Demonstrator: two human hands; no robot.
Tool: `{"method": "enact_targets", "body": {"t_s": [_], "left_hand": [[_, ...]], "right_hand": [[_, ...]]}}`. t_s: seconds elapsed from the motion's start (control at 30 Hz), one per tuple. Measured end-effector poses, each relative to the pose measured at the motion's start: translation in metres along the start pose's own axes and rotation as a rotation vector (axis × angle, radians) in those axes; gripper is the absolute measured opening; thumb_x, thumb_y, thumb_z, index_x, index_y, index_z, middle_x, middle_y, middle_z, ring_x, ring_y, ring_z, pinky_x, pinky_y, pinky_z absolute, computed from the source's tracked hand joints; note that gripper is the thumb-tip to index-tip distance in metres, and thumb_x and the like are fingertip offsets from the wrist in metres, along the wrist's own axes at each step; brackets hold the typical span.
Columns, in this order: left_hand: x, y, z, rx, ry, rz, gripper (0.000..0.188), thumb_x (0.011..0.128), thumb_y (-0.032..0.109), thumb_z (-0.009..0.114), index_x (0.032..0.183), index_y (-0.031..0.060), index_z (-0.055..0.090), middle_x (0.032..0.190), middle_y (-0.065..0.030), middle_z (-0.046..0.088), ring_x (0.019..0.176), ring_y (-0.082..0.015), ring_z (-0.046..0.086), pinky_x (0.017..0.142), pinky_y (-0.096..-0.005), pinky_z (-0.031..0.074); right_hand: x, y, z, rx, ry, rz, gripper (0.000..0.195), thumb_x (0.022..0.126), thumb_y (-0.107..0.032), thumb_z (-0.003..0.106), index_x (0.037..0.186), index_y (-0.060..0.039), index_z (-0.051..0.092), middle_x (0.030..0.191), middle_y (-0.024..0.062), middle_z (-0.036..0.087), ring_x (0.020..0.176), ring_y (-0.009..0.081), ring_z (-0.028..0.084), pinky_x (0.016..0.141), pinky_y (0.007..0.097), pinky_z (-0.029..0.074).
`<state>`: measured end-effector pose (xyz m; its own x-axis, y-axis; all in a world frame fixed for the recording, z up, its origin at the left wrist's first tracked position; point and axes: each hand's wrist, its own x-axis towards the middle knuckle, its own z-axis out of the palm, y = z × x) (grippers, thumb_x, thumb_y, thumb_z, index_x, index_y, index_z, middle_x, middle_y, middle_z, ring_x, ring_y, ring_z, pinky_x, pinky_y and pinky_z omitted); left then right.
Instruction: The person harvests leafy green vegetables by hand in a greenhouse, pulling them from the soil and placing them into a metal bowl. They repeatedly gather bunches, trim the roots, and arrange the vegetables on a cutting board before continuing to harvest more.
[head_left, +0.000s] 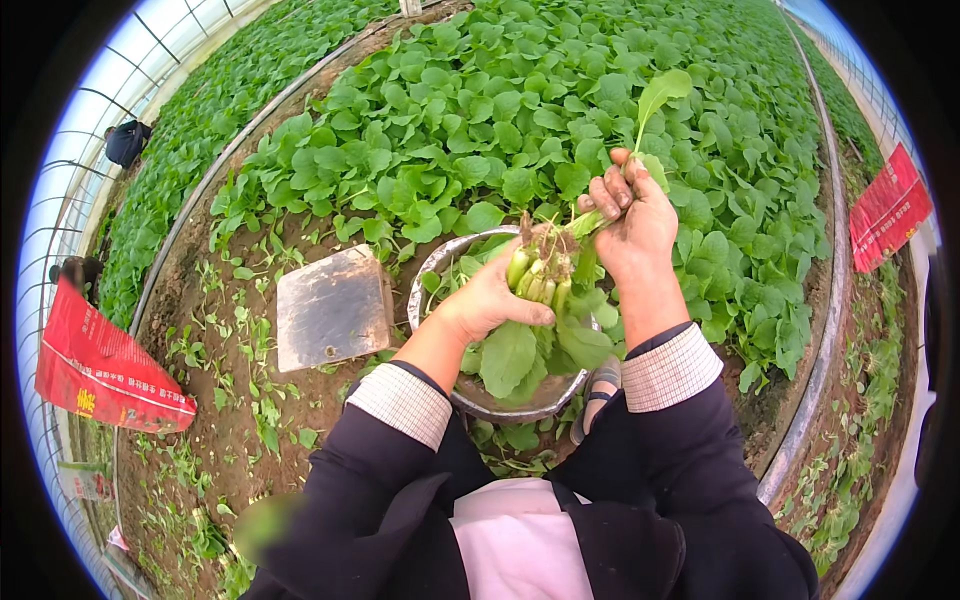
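My left hand (495, 292) grips a bunch of leafy green vegetables (536, 281), its pale stems and soil-covered roots pointing up and its leaves hanging down. Up and to the right, my right hand (634, 214) has its fingers closed on leafy stalks; one pale green leaf (660, 94) sticks up above the fingertips. Whether these stalks are apart from the bunch, I cannot tell. Beneath both hands stands a round metal basin (431, 274) with loose greens in it, partly hidden by the bunch and my forearms.
A worn square board (334, 307) lies on the soil left of the basin. Dense leafy plants (517, 105) grow ahead. Pipes (817, 360) run along both sides of the bed. Red printed sacks (112, 367) hang at left and right. A person (127, 142) crouches at the far left.
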<state>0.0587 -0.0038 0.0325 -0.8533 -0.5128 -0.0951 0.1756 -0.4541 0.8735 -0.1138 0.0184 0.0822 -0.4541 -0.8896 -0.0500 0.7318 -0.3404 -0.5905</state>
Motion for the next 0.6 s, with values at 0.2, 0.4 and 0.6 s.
{"method": "enact_targets", "body": {"t_s": [0.2,0.4,0.6], "left_hand": [[-0.012,0.005,-0.005,-0.065,-0.008,-0.061,0.064,0.053,0.009,0.079,0.111,0.0012,0.054,0.100,-0.0078,0.061,0.093,-0.0192,0.058,0.085,-0.0326,0.045],[-0.015,0.008,-0.006,-0.012,-0.005,0.011,0.063,0.054,0.008,0.080,0.111,0.0012,0.055,0.100,-0.0083,0.062,0.093,-0.0195,0.058,0.086,-0.0328,0.045],[-0.019,0.011,-0.007,-0.013,-0.029,0.016,0.064,0.055,0.007,0.080,0.113,0.0015,0.053,0.101,-0.0083,0.062,0.094,-0.0191,0.058,0.086,-0.0329,0.045]], "right_hand": [[0.000,0.003,0.003,0.000,-0.032,-0.029,0.019,0.092,-0.017,0.042,0.095,-0.0021,0.052,0.057,-0.0019,0.034,0.052,0.0124,0.036,0.059,0.0316,0.035],[0.006,0.003,0.000,-0.121,0.031,-0.232,0.014,0.089,-0.011,0.045,0.090,0.0000,0.053,0.056,-0.0013,0.035,0.049,0.0124,0.036,0.050,0.0292,0.035],[0.012,0.009,0.000,-0.157,0.114,-0.343,0.012,0.089,-0.010,0.047,0.088,-0.0002,0.054,0.058,-0.0019,0.039,0.050,0.0101,0.037,0.048,0.0252,0.033]]}}
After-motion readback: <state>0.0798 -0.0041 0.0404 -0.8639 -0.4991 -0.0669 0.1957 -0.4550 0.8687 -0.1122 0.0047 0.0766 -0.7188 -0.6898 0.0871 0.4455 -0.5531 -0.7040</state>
